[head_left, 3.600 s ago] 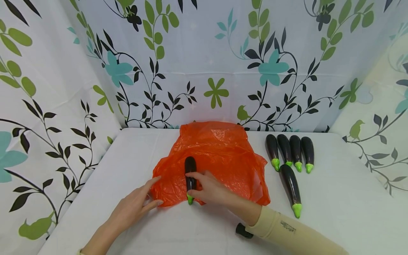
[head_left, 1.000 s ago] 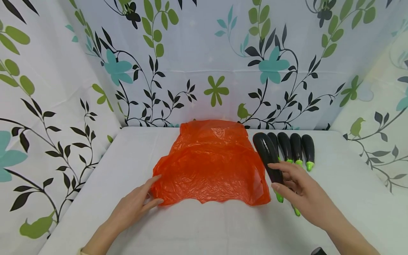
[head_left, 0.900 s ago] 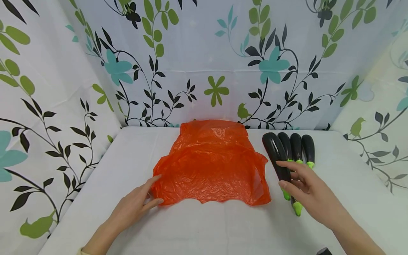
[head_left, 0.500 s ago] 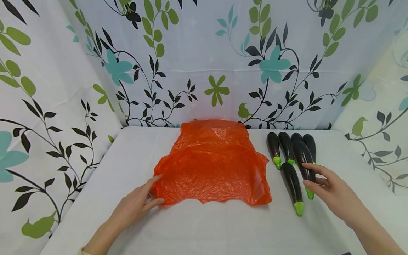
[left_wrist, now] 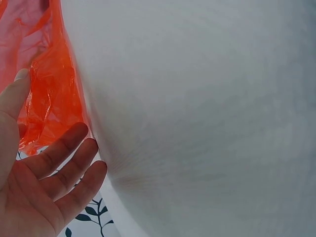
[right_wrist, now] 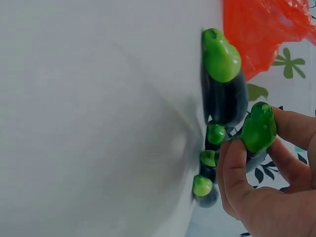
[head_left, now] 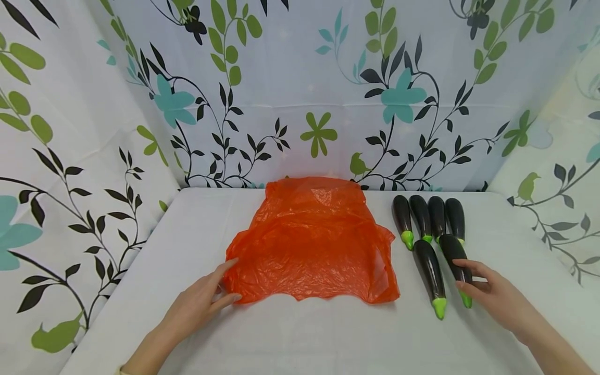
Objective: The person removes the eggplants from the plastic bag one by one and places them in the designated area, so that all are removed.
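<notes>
In the head view my right hand pinches a dark, glossy eggplant near its green stem end, at the right of the table. The right wrist view has that green cap between thumb and fingers. Just left of it lies another eggplant, with a back row of several more eggplants beyond. My left hand rests at the left edge of a crumpled orange-red plastic bag, fingers extended. Seen from the left wrist, the left hand's fingers are spread beside the bag's edge.
A white cloth covers the table. Behind it and at both sides hang curtains printed with green, black and turquoise leaves and flowers. The bag lies flat across the table's middle and back.
The right hand has gone from the bag, where an eggplant lay earlier, to the right, carrying an eggplant over the others and down beside the front one. The left hand has stayed at the bag's edge.
</notes>
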`<state>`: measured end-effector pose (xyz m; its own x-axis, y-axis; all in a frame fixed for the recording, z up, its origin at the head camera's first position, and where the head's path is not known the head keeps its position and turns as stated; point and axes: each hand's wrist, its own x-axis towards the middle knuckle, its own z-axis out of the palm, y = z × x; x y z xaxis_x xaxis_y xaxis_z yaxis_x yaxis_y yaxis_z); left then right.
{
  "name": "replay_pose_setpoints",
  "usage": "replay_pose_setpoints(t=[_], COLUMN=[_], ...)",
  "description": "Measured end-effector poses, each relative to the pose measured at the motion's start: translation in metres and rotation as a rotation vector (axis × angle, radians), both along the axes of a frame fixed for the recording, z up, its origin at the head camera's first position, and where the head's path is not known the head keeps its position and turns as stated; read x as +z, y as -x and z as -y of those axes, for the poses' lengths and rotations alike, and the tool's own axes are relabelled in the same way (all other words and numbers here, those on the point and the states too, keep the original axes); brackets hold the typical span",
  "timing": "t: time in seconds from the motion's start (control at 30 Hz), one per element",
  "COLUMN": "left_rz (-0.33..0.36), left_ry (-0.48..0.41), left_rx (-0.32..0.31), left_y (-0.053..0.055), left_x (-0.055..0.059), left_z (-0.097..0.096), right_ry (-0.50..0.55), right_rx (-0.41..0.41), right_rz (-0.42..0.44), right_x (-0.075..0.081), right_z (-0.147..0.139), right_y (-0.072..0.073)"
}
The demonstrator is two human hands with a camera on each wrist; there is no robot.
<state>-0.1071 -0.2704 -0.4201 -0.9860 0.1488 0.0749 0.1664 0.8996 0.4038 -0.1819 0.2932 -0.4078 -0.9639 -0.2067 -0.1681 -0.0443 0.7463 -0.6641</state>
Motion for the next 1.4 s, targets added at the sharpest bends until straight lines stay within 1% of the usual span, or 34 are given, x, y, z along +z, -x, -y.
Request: replay_pose_setpoints(t=[0.13, 0.33, 0.6, 0.83, 1.07, 1.23, 1.4], left_rz=[-0.006, -0.029, -0.012, -0.010, 0.015, 0.017, 0.019], left_ry=[0.002, 0.002, -0.001, 0.001, 0.004, 0.005, 0.006], left_rx=[-0.001, -0.010, -0.005, -0.004, -0.002, 0.000, 0.001], left_y=[0.000, 0.000, 0.001, 0.001, 0.001, 0.000, 0.001], left_x=[0.000, 0.000, 0.000, 0.000, 0.000, 0.001, 0.001], left_z=[0.000, 0.001, 0.001, 0.001, 0.000, -0.001, -0.001], right_ry=[0.001, -0.006, -0.041, -0.064, -0.049, -0.049, -0.085], right_rx=[0.006, 0.013, 0.019, 0.020, 0.020, 0.052, 0.066], right_rz=[0.008, 0.001, 0.026, -0.020, -0.024, -0.047, -0.061], right_x=[-0.006, -0.009, -0.012, -0.015, -0.021, -0.022, -0.021], right_z=[-0.001, -0.001, -0.005, -0.004, -0.005, -0.005, -0.004], right_y=[-0.001, -0.001, -0.001, -0.004, -0.007, -0.005, -0.003])
